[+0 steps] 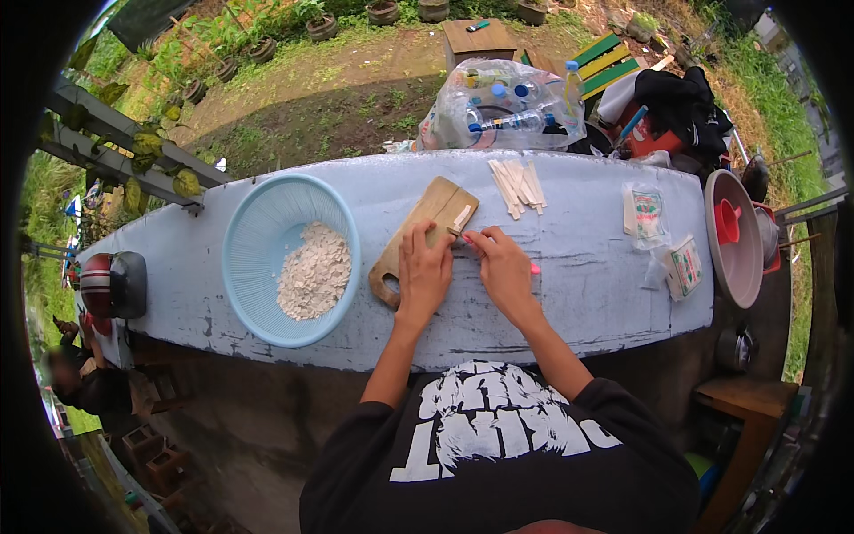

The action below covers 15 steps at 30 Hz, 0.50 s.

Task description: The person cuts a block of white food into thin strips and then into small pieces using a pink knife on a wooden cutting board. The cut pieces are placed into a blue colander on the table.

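Observation:
A wooden cutting board [407, 250] lies slanted before me on the pale blue tabletop. My left hand [425, 267] rests on it, its fingertips at a short pale strip near the board's upper part; whether they grip it is too small to tell. Pale cut pieces [462, 218] lie just beyond the fingertips. My right hand [502, 267] is closed around a small pink-handled knife [535, 268], its tip side by the left fingertips. To the left, a light blue plastic basket [244, 267] holds a heap of small pale chips [315, 272]. Flat pale strips [517, 187] lie beyond the board.
Plastic packets [647, 215] lie on the right, beside a large basin [747, 267] with a red dipper [727, 221]. A helmet [113, 285] sits at the table's left end. A bag of plastic bottles [504, 110] stands beyond the far edge. Another person [87, 380] is at far left.

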Each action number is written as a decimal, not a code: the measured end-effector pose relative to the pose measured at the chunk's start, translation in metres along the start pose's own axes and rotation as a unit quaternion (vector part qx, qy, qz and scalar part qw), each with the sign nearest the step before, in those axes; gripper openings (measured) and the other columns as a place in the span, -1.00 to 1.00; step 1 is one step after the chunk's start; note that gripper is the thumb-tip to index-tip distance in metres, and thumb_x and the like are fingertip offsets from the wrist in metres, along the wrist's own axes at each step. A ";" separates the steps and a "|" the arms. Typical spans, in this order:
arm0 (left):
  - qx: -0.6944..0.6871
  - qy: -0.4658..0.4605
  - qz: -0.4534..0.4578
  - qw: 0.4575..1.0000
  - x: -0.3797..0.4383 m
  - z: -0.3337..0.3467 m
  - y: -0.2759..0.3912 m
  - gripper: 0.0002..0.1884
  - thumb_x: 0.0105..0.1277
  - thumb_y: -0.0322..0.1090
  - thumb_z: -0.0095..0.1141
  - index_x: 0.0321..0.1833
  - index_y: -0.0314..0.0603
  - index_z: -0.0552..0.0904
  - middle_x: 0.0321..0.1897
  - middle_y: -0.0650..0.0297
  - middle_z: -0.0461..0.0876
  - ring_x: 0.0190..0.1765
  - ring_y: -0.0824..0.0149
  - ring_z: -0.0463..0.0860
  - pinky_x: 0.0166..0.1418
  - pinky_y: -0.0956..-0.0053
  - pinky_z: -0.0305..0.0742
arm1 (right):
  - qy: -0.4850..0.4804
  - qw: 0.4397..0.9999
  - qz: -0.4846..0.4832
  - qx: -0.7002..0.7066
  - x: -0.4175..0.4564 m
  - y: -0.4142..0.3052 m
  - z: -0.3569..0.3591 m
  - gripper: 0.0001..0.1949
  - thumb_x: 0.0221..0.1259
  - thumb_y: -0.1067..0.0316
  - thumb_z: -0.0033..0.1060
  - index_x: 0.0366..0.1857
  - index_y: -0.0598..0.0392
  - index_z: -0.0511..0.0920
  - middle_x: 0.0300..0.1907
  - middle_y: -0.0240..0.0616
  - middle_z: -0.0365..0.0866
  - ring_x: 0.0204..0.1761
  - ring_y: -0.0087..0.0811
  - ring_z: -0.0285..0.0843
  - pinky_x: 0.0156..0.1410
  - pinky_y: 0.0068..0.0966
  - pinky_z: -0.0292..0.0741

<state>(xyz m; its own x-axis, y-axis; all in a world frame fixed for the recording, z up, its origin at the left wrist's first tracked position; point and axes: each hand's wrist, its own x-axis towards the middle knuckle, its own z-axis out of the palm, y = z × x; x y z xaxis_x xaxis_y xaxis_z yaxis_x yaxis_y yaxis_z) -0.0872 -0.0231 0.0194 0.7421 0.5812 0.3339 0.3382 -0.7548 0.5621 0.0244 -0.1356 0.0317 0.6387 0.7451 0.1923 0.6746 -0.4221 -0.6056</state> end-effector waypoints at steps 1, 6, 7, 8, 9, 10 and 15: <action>0.002 -0.004 -0.002 1.000 0.000 0.000 0.000 -0.81 0.37 -0.44 0.21 0.00 -0.21 0.72 0.25 0.05 0.49 0.37 -0.01 0.43 0.41 0.07 0.37 | 0.006 1.000 -0.002 -0.002 0.001 -0.001 0.002 -0.79 0.47 0.38 0.21 0.04 -0.08 0.76 -0.07 -0.30 0.70 -0.11 -0.15 0.70 -0.05 -0.23 0.60; 0.006 0.009 0.006 1.000 -0.004 0.002 -0.004 -0.82 0.38 -0.41 0.22 -0.01 -0.21 0.73 0.25 0.04 0.49 0.37 -0.01 0.43 0.41 0.06 0.37 | 0.008 1.000 0.005 0.011 0.003 -0.002 0.006 -0.80 0.47 0.36 0.22 0.04 -0.09 0.77 -0.06 -0.29 0.71 -0.11 -0.15 0.71 -0.05 -0.23 0.60; 0.002 0.010 0.006 1.000 -0.004 0.001 -0.004 -0.83 0.39 -0.41 0.21 -0.01 -0.23 0.73 0.24 0.02 0.50 0.36 -0.04 0.44 0.41 0.06 0.36 | 0.005 1.000 0.007 0.015 0.003 -0.002 0.005 -0.80 0.48 0.35 0.22 0.04 -0.09 0.77 -0.06 -0.29 0.71 -0.10 -0.15 0.71 -0.05 -0.23 0.60; -0.002 0.011 0.005 1.000 -0.005 0.000 -0.003 -0.83 0.41 -0.41 0.20 -0.01 -0.25 0.72 0.23 -0.01 0.51 0.35 -0.06 0.45 0.41 0.05 0.36 | 0.002 1.000 0.010 0.018 0.001 -0.001 0.003 -0.80 0.48 0.35 0.22 0.04 -0.09 0.77 -0.06 -0.29 0.71 -0.09 -0.15 0.71 -0.05 -0.23 0.60; 0.000 0.009 0.005 1.000 -0.005 -0.001 -0.003 -0.83 0.41 -0.41 0.21 -0.01 -0.25 0.72 0.23 -0.01 0.51 0.35 -0.06 0.45 0.41 0.05 0.36 | -0.002 1.000 0.012 0.021 -0.001 -0.002 0.002 -0.80 0.48 0.35 0.22 0.04 -0.08 0.77 -0.05 -0.29 0.71 -0.09 -0.15 0.71 -0.05 -0.23 0.60; 0.003 0.008 0.004 1.000 -0.006 -0.002 -0.003 -0.83 0.41 -0.41 0.21 -0.01 -0.25 0.72 0.23 -0.01 0.51 0.35 -0.06 0.45 0.41 0.05 0.36 | -0.007 1.000 0.012 0.017 -0.002 -0.003 0.001 -0.80 0.48 0.34 0.22 0.04 -0.08 0.77 -0.06 -0.29 0.71 -0.09 -0.15 0.71 -0.04 -0.23 0.60; 0.011 0.002 0.005 1.000 -0.007 -0.003 -0.004 -0.82 0.38 -0.37 0.25 -0.01 -0.19 0.74 0.26 0.05 0.49 0.38 -0.01 0.43 0.42 0.07 0.37 | 0.002 1.000 0.005 0.016 -0.005 -0.003 0.004 -0.80 0.48 0.34 0.22 0.04 -0.07 0.77 -0.07 -0.27 0.71 -0.09 -0.14 0.71 -0.03 -0.23 0.60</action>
<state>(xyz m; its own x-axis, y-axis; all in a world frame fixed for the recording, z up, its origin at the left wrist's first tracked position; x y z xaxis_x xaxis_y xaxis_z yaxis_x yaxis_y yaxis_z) -0.0955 -0.0232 0.0172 0.7434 0.5748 0.3420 0.3436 -0.7668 0.5421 0.0173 -0.1358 0.0293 0.6473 0.7384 0.1889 0.6560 -0.4136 -0.6313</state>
